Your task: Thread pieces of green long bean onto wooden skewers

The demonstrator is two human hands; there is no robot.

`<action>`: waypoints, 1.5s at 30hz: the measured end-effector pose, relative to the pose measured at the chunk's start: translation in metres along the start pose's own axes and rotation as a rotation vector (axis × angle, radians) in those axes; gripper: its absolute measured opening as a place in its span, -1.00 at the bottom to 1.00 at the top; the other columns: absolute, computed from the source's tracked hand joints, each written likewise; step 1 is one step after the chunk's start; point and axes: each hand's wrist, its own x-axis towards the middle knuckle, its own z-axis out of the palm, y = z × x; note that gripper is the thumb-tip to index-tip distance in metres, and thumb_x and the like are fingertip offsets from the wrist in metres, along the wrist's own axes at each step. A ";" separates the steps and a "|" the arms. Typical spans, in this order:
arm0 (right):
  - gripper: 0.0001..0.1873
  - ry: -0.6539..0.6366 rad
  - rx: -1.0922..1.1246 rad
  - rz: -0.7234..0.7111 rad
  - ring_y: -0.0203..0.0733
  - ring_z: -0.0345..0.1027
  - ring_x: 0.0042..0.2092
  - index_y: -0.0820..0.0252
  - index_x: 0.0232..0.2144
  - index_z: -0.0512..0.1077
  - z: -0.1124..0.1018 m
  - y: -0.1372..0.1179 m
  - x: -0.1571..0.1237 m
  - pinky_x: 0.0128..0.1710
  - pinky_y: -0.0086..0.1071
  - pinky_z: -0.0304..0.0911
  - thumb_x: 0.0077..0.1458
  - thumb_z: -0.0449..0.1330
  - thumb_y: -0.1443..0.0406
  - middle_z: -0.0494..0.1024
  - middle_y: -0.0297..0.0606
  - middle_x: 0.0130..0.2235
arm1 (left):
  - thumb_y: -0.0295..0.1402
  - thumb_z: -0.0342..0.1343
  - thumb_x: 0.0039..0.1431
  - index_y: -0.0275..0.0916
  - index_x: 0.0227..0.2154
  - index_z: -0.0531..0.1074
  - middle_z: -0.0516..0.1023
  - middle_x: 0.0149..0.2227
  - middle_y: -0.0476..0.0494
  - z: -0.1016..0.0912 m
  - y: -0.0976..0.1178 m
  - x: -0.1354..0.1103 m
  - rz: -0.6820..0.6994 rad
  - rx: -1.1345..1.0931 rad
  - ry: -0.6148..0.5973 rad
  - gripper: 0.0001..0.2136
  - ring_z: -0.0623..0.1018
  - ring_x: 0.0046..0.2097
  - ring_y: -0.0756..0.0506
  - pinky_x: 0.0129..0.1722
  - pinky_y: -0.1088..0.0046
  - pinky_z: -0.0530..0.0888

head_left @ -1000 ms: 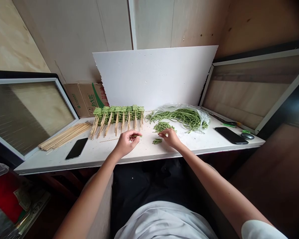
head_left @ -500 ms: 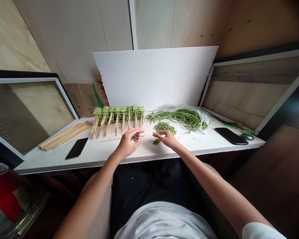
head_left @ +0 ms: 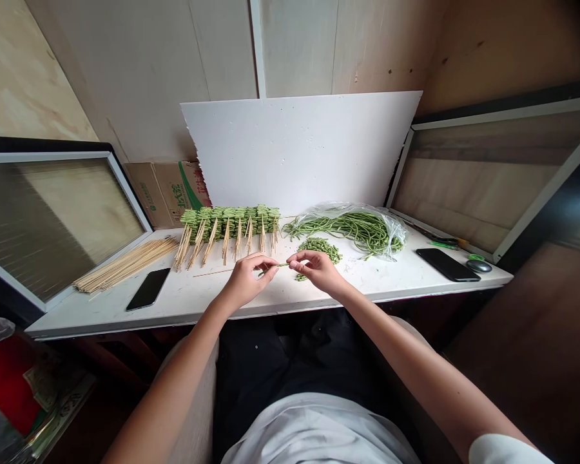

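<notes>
At the far left, a glass-fronted frame [head_left: 62, 219] leans beside the white counter [head_left: 77, 322], and a loose bundle of bamboo skewers [head_left: 125, 263] lies on the counter just next to it. A black smartphone [head_left: 149, 289] lies nearer you, and a cardboard box [head_left: 167, 193] stands behind the counter's back edge.

Moving right, a tight row of skewered green beans [head_left: 229, 222] stands along the back, with the bare skewer ends pointing toward you. A single loose skewer [head_left: 217, 272] lies flat in front of them, just beside your left hand [head_left: 245, 281]. Your left grip is closed, its thumb and fingers pinching one end of a slim green bean [head_left: 276, 265], which spans the narrow gap between your hands. Your right hand [head_left: 318, 270] meets the other end, its grip also closed in a fingertip pinch.

Just past your right fingers sits a small heap of cut green beans [head_left: 321, 248]. Behind it, long green beans [head_left: 362, 229] spill from a clear plastic bag [head_left: 338, 209] against a white foam board [head_left: 294, 151]. Further right lie a green-handled tool [head_left: 443, 244], a second black smartphone [head_left: 447, 264] and a computer mouse [head_left: 479, 265].
</notes>
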 end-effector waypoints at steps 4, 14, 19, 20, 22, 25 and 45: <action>-0.52 -0.041 -0.010 -0.027 -0.20 0.45 -0.32 0.19 -0.21 0.64 0.002 -0.005 -0.002 -0.37 -0.33 0.40 0.10 0.38 -0.10 0.65 -0.17 -0.21 | -0.28 0.22 0.33 -0.18 -0.18 0.65 0.65 -0.22 -0.17 0.000 0.002 0.000 0.043 0.005 0.011 -0.86 0.60 -0.21 -0.11 -0.22 0.39 0.52; -0.53 -0.065 -0.098 -0.097 -0.22 0.41 -0.35 0.19 -0.29 0.61 0.008 -0.012 -0.004 -0.42 -0.37 0.26 0.13 0.36 -0.11 0.63 -0.19 -0.28 | -0.20 0.29 0.31 -0.16 -0.22 0.66 0.66 -0.21 -0.16 0.001 0.008 -0.001 0.039 -0.028 -0.012 -0.84 0.61 -0.20 -0.13 -0.15 0.34 0.54; -0.55 -0.057 -0.089 -0.097 -0.17 0.47 -0.30 0.18 -0.27 0.61 0.005 -0.012 -0.003 -0.37 -0.35 0.31 0.11 0.38 -0.09 0.63 -0.19 -0.28 | -0.21 0.27 0.32 -0.17 -0.21 0.65 0.66 -0.21 -0.17 -0.001 0.006 -0.001 0.036 -0.023 0.002 -0.84 0.61 -0.19 -0.13 -0.14 0.33 0.55; -0.55 -0.049 -0.091 -0.096 -0.16 0.48 -0.30 0.18 -0.28 0.60 0.004 -0.011 -0.003 -0.37 -0.34 0.32 0.11 0.38 -0.09 0.63 -0.19 -0.29 | -0.22 0.27 0.32 -0.17 -0.21 0.65 0.66 -0.21 -0.17 -0.001 0.006 -0.001 0.033 -0.022 0.004 -0.85 0.61 -0.20 -0.13 -0.14 0.34 0.55; -0.57 -0.042 -0.097 -0.099 -0.16 0.47 -0.30 0.18 -0.30 0.60 0.004 -0.010 -0.003 -0.37 -0.35 0.31 0.13 0.37 -0.07 0.62 -0.19 -0.30 | -0.24 0.28 0.31 -0.18 -0.21 0.65 0.66 -0.22 -0.16 -0.001 0.007 -0.001 0.031 -0.023 0.000 -0.86 0.61 -0.20 -0.12 -0.15 0.35 0.55; -0.58 -0.059 -0.101 -0.108 -0.17 0.47 -0.28 0.18 -0.30 0.58 0.006 -0.009 -0.003 -0.36 -0.35 0.28 0.18 0.34 -0.06 0.62 -0.20 -0.28 | -0.26 0.26 0.32 -0.18 -0.21 0.65 0.66 -0.22 -0.16 0.000 0.008 -0.001 0.034 -0.027 -0.012 -0.87 0.62 -0.20 -0.12 -0.17 0.37 0.54; -0.69 -0.230 -0.125 -0.296 -0.10 0.37 -0.17 0.13 -0.38 0.52 0.008 -0.008 -0.007 -0.07 -0.24 0.26 0.30 0.28 0.06 0.56 -0.22 -0.30 | -0.47 0.32 0.19 -0.15 -0.48 0.64 0.71 -0.33 -0.09 0.012 0.010 -0.003 0.039 -0.072 -0.047 -0.85 0.63 -0.22 -0.16 0.02 0.23 0.47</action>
